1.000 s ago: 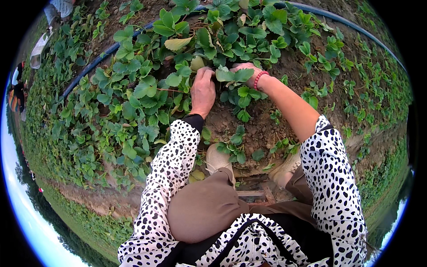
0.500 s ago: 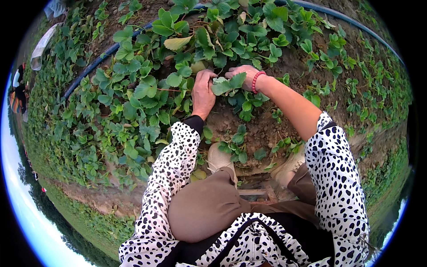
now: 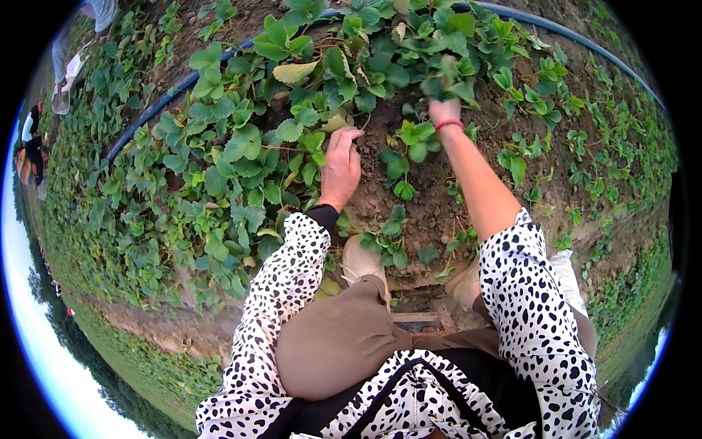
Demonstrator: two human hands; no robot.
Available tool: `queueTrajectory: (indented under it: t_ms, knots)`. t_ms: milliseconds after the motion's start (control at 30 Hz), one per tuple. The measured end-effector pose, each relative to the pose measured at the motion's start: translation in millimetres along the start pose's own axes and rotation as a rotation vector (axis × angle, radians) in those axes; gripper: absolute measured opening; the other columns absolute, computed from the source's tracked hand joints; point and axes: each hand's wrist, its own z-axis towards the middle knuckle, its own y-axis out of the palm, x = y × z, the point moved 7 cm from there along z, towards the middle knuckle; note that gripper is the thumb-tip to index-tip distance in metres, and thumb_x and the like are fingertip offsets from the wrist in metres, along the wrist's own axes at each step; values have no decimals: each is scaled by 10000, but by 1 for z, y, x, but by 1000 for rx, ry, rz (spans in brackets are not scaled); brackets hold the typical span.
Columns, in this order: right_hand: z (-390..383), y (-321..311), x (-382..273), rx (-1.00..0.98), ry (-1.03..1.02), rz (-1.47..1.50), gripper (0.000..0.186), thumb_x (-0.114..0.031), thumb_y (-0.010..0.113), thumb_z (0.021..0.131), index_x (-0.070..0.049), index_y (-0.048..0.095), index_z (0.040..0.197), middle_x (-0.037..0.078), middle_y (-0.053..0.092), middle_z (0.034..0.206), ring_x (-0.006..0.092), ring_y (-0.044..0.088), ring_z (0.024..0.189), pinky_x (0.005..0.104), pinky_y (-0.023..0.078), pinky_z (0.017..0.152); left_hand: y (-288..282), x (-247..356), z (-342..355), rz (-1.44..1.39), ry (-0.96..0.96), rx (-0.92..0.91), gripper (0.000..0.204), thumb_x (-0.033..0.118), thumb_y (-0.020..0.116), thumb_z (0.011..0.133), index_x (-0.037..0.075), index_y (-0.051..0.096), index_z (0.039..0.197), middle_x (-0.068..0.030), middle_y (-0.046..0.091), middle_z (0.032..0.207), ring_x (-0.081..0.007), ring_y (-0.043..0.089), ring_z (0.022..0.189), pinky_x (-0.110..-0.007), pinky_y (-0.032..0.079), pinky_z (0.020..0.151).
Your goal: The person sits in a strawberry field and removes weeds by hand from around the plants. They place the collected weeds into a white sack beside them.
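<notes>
My right hand [image 3: 444, 112], with a red beaded bracelet at the wrist, is closed on a leafy strawberry sprig [image 3: 449, 82]. Both are blurred by motion, and its stem is hidden by the fingers. At the edge of the strawberry plants [image 3: 245, 146], my left hand [image 3: 341, 170] rests low over bare soil [image 3: 376, 132]. Its fingers are bent, the thumb stands apart from them, and nothing shows between them. Small strawberry plants [image 3: 404, 162] grow in the soil between my two hands.
A dark hose [image 3: 157, 102] curves across the bed beyond my hands. My shoe [image 3: 360, 260] stands on soil beside a wooden bar [image 3: 414, 317]. Part of another person [image 3: 101, 13] shows at the far left, with more people [image 3: 31, 157] farther off.
My right hand has moved to the right and away from my left hand, carrying the leafy sprig. The left hand has shifted slightly right, its thumb now apart. The person at far left has moved.
</notes>
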Motion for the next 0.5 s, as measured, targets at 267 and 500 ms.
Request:
queueTrajectory:
  t_ms: [267, 500]
  knots:
    - [-46, -30, -38, -406, -156, -207, 296, -177, 609, 849, 22, 584, 1067, 115, 671, 868, 164, 624, 591, 294, 482, 557, 29, 30, 3, 117, 114, -190, 351, 3, 544, 757, 44, 551, 1105, -112, 559, 1109, -306, 505, 1043, -390, 402, 874]
    - [-75, -93, 7, -545, -152, -232, 477, -352, 654, 808, -41, 558, 1157, 132, 648, 1021, 232, 594, 891, 344, 459, 811, 66, 15, 26, 278, 72, -277, 237, 31, 605, 735, 27, 535, 962, -137, 547, 954, -330, 518, 964, -421, 444, 781]
